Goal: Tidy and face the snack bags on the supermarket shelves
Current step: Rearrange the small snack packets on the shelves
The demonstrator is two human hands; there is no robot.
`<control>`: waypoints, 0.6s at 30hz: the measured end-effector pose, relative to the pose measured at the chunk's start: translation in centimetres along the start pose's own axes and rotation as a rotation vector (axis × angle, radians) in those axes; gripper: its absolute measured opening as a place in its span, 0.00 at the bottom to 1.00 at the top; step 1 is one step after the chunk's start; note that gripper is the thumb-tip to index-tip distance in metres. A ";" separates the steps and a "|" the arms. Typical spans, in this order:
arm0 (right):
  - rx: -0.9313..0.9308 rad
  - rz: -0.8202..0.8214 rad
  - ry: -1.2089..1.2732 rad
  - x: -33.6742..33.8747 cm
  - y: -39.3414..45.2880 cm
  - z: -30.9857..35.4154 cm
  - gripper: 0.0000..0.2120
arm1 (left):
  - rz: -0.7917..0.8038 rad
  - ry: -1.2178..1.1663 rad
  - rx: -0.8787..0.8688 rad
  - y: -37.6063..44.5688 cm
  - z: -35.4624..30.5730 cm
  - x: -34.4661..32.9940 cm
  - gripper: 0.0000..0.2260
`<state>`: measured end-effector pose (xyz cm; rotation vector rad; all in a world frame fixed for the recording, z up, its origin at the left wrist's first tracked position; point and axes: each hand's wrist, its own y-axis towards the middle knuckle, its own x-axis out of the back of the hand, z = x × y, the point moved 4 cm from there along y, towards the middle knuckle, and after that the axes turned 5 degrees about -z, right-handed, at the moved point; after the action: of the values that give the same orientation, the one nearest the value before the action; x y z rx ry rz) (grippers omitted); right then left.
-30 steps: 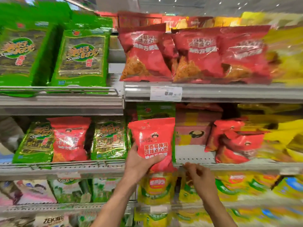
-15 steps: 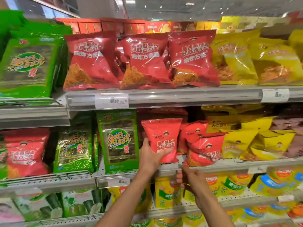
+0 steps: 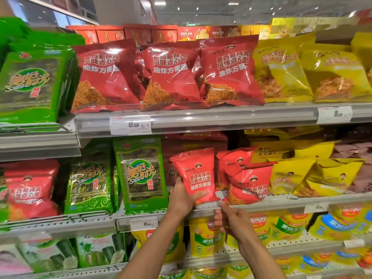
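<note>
On the middle grey metal shelf (image 3: 281,202), the small red foil snack bag (image 3: 196,174) is gripped at its lower left edge by the left hand (image 3: 182,200), just beside a tall green seaweed pack (image 3: 141,174). The bag is judged light, soft and crushable, so it is best held at the edges. The right hand (image 3: 231,220) is curled below the shelf lip; whether anything is grasped cannot be told.

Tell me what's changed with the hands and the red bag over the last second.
The left hand has carried the red bag rightward, from in front of the green packs to beside the other red bags on the middle shelf. The right hand has stayed curled at the shelf edge. The left hand's grip on the bag is unchanged.
</note>
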<state>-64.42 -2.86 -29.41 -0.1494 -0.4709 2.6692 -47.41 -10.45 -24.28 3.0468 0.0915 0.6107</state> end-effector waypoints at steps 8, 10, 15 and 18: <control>0.056 -0.062 0.035 -0.5 -0.9 0.3 0.20 | -0.090 0.110 -0.148 -2.6 -0.3 1.3 0.36; 0.085 -0.080 0.039 -0.8 -1.2 0.2 0.20 | -0.142 0.121 -0.205 -3.5 -0.2 2.4 0.33; 0.311 -0.088 -0.125 -3.1 -2.3 0.2 0.22 | -0.245 0.056 -0.201 -5.1 0.7 6.3 0.26; 0.598 -0.144 -0.327 -5.5 -3.8 1.8 0.20 | -0.271 -0.021 -0.194 -5.8 1.5 8.9 0.14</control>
<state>-58.23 -2.49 -26.26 0.4815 0.2297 2.5703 -38.94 -4.09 -22.56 2.7853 0.4105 0.5321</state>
